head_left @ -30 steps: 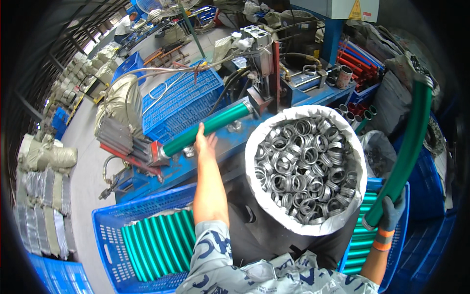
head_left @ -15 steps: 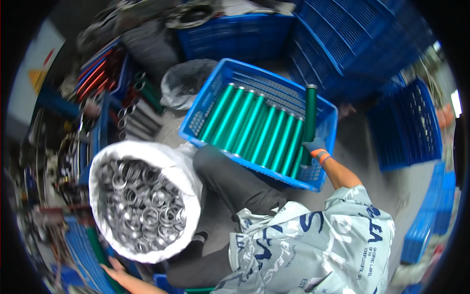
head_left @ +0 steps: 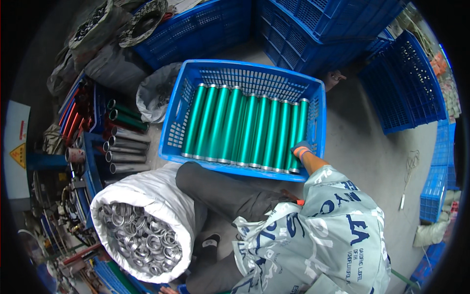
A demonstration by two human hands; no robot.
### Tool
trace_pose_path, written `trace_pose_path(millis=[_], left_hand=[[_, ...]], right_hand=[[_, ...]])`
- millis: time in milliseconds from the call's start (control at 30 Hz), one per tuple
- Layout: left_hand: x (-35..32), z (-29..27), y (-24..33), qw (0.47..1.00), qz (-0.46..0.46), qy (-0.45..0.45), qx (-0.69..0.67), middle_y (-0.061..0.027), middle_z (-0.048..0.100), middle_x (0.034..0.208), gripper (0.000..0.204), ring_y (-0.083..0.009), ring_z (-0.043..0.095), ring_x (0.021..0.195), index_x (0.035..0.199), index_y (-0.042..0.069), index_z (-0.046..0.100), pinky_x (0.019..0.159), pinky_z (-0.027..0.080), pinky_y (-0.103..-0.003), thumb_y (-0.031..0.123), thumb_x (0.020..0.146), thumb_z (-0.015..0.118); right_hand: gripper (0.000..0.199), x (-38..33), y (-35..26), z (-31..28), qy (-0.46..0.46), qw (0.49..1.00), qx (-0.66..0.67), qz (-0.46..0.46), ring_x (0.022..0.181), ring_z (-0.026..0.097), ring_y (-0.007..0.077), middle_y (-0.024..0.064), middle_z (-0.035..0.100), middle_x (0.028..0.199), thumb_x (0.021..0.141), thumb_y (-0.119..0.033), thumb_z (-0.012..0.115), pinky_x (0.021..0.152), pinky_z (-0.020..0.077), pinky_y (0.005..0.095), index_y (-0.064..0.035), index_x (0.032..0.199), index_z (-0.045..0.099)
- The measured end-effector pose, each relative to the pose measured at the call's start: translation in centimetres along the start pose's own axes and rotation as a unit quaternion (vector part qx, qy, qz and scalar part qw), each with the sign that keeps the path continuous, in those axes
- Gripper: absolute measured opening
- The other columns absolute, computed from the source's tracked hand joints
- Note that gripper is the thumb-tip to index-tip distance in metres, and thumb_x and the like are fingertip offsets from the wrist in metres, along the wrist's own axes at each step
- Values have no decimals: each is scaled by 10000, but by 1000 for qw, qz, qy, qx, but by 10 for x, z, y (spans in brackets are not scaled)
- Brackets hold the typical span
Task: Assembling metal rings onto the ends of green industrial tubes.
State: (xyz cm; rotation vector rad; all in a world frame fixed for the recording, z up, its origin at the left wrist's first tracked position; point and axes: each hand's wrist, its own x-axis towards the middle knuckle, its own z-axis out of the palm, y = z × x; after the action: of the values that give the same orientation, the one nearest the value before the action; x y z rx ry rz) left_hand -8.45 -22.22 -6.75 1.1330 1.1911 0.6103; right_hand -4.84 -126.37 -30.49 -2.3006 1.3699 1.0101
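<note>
A blue plastic crate (head_left: 245,68) stands in front of me with a row of shiny green metal tubes (head_left: 223,125) lying side by side in it, silver rings at their ends. My right hand (head_left: 302,148), in a grey and orange glove, is closed round the near end of the rightmost green tube (head_left: 301,122), which lies against the row. Only a sliver of my left hand (head_left: 169,290) shows at the lower edge, beside the white sack (head_left: 142,191) of loose silver metal rings (head_left: 139,237); its fingers are mostly cut off.
Bare silver tubes (head_left: 128,152) and dark green ones (head_left: 127,117) are stacked at left, near red tubes (head_left: 73,115). A clear plastic bag (head_left: 152,100) sits left of the crate. Tall blue crates (head_left: 313,44) rise behind; more stacked crates (head_left: 406,83) stand at right.
The tube in my right hand has gone down from above the crate into the row's right end. My left hand has moved from the lower left toward the bottom edge. The view has turned.
</note>
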Motion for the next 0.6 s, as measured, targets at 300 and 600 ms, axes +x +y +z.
trace_pose_path(millis=[300,600], left_hand=[[-38,-36,-28,992,-48,97,62,-31,587,721,405,-205,560,650,1035,63,761,835,591,-434,436,1138,642],[-2,126,48,984,14,127,121,-96,808,1055,468,-221,658,803,1367,12,760,722,532,-347,410,1130,696]], right_hand=[[877,-81,-231,-46,-13,858,449,-248,1366,725,459,340,737,1455,893,-500,918,1158,574,492,112,1470,669],[893,-120,-345,-46,-22,883,442,-156,1353,728,487,381,735,1413,941,-490,908,1122,593,514,163,1478,623]])
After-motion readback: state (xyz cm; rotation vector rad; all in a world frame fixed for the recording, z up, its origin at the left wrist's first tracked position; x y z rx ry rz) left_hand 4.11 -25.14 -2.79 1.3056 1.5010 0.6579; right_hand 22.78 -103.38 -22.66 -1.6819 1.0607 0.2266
